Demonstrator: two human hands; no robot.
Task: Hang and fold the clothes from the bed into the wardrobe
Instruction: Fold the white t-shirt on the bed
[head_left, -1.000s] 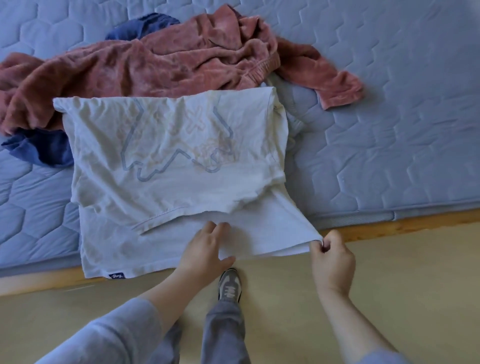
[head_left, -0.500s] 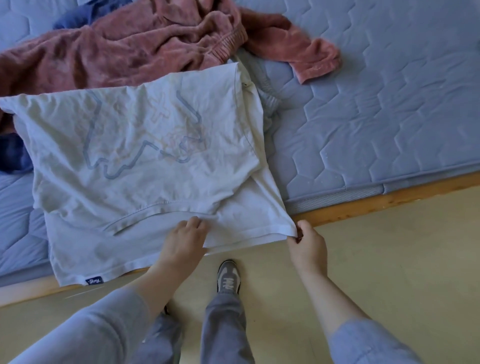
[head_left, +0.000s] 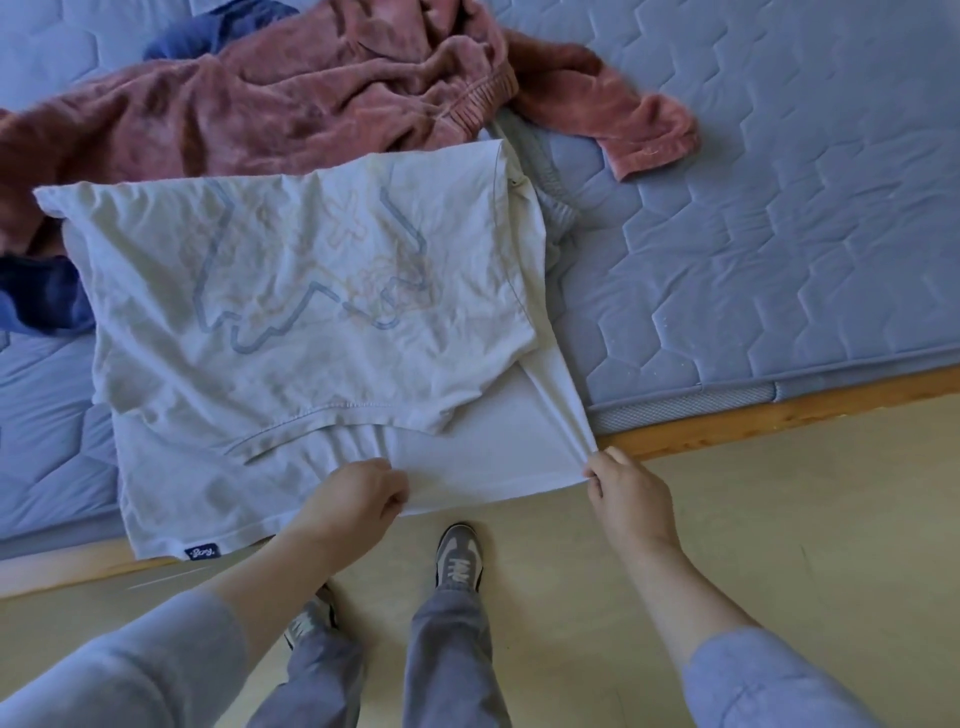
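**Both hands gripping the hem of the white T-shirt at the bed's edge**

Head view: The white T-shirt (head_left: 311, 291) is lying half folded on the quilted mattress (head_left: 779, 234), filling the middle of the frame and reaching toward 9 o'clock, with its faded print facing up and its lower hem hanging over the wooden bed frame (head_left: 727, 431). The left hand (head_left: 358, 493) is sitting just below centre, toward 6 o'clock, its fingers curling round a gathered bunch of the hem. The right hand (head_left: 628, 499) is sitting toward 4 o'clock, pinching the hem's right corner between thumb and fingers and pulling the cloth taut. A small dark label (head_left: 201, 552) is showing on the hem at 7 o'clock. A crumpled pink fleece garment (head_left: 311, 98) is lying at 12 o'clock, touching the shirt's far edge, one sleeve trailing toward 1 o'clock. A dark blue garment (head_left: 41, 296) is peeking out at 9 o'clock. A grey shoe (head_left: 460, 558) is standing on the pale floor (head_left: 779, 545) at 6 o'clock.
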